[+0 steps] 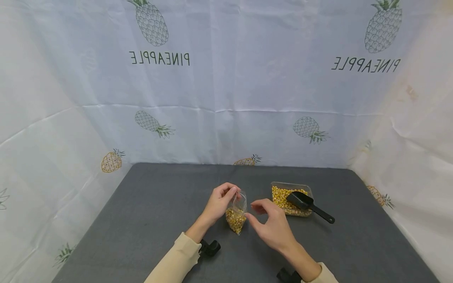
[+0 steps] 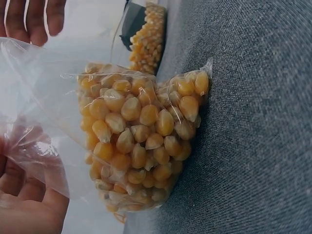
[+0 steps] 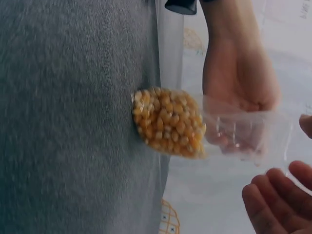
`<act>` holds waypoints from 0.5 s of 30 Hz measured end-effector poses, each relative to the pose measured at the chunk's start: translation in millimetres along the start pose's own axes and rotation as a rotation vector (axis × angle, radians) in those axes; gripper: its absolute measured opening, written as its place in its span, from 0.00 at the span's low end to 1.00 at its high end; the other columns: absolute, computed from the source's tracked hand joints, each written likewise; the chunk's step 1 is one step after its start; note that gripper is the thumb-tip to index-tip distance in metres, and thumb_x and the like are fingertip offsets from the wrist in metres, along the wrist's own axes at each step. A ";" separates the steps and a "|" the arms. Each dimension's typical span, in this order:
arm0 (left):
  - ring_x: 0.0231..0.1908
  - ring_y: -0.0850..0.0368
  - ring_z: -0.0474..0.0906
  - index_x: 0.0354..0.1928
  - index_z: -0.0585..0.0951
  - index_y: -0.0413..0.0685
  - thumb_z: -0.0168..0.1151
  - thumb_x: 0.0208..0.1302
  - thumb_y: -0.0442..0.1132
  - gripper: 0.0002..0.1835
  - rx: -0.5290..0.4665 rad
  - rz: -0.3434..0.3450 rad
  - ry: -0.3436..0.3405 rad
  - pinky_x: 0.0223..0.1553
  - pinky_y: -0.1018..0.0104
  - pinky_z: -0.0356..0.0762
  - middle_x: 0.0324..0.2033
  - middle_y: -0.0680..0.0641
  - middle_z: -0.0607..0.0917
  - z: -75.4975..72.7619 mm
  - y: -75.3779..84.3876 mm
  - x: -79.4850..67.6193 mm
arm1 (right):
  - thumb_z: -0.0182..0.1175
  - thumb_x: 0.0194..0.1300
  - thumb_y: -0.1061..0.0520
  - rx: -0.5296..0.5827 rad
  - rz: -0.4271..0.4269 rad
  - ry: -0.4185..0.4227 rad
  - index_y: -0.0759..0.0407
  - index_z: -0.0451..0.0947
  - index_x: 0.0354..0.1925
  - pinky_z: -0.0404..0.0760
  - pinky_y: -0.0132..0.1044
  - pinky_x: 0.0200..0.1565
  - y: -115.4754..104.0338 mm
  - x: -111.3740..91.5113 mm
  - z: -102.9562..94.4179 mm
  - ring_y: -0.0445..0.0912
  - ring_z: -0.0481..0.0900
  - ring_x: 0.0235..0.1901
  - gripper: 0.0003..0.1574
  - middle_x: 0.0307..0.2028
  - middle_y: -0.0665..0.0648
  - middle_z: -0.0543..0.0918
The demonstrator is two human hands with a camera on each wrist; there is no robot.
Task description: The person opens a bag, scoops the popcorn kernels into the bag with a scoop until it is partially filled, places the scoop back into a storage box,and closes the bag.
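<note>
A clear plastic bag (image 1: 236,218) of yellow corn kernels stands on the grey table, its lower part filled and its upper part loose. My left hand (image 1: 220,204) pinches the bag's top edge from the left. To the right of the bag is my right hand (image 1: 271,225), thumb and fingers spread apart with nothing between them. The left wrist view shows the kernels (image 2: 141,131) close up through the plastic. In the right wrist view, the left hand (image 3: 239,83) is behind the transparent bag top, and the right fingers (image 3: 278,195) are near its edge.
Behind the right hand, a clear rectangular container (image 1: 309,189) holds more corn kernels. A black scoop (image 1: 301,200) lies across it, its handle sticking out over the right side. A pineapple-print cloth (image 1: 226,78) hangs behind the table (image 1: 159,196) and along both sides.
</note>
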State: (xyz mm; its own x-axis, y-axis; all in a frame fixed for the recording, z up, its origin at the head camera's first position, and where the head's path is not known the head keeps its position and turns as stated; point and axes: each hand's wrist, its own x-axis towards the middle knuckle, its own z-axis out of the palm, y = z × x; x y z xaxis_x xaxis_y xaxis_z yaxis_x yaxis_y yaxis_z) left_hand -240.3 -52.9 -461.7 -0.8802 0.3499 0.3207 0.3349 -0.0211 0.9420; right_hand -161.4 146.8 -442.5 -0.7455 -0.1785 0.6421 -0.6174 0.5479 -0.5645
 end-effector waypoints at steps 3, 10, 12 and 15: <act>0.41 0.38 0.81 0.51 0.79 0.28 0.50 0.81 0.40 0.18 0.000 -0.002 -0.002 0.46 0.54 0.81 0.39 0.34 0.84 0.2 0.1 -0.1 | 0.78 0.54 0.57 -0.006 0.076 -0.050 0.56 0.82 0.45 0.84 0.40 0.40 -5.4 -0.1 3.9 0.41 0.82 0.38 0.21 0.39 0.47 0.82; 0.41 0.37 0.81 0.51 0.78 0.27 0.50 0.81 0.40 0.18 -0.002 -0.002 0.008 0.46 0.57 0.81 0.39 0.33 0.84 1.2 1.0 -0.5 | 0.79 0.53 0.56 -0.083 0.092 -0.060 0.56 0.84 0.37 0.82 0.40 0.34 -11.0 1.5 10.9 0.44 0.80 0.30 0.15 0.32 0.52 0.83; 0.42 0.37 0.81 0.51 0.79 0.28 0.50 0.81 0.40 0.18 0.001 0.002 0.012 0.45 0.60 0.80 0.39 0.33 0.84 1.1 0.8 -0.6 | 0.78 0.53 0.59 -0.097 0.073 -0.048 0.54 0.85 0.34 0.82 0.39 0.32 -10.4 1.9 12.4 0.41 0.80 0.29 0.11 0.30 0.50 0.83; 0.41 0.40 0.82 0.51 0.79 0.28 0.50 0.81 0.39 0.17 0.007 0.010 0.021 0.45 0.61 0.80 0.39 0.33 0.84 0.6 -0.3 -1.2 | 0.76 0.55 0.63 -0.095 0.063 -0.045 0.53 0.86 0.32 0.82 0.40 0.31 -9.2 2.3 13.7 0.39 0.80 0.27 0.09 0.28 0.47 0.83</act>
State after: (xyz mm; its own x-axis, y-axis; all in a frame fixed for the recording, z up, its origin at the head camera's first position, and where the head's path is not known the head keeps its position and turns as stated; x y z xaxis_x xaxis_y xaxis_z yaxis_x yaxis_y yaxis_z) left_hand -239.2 -52.7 -462.4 -0.8837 0.3300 0.3318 0.3455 -0.0180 0.9382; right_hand -160.9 130.2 -442.9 -0.7940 -0.1766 0.5817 -0.5438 0.6341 -0.5498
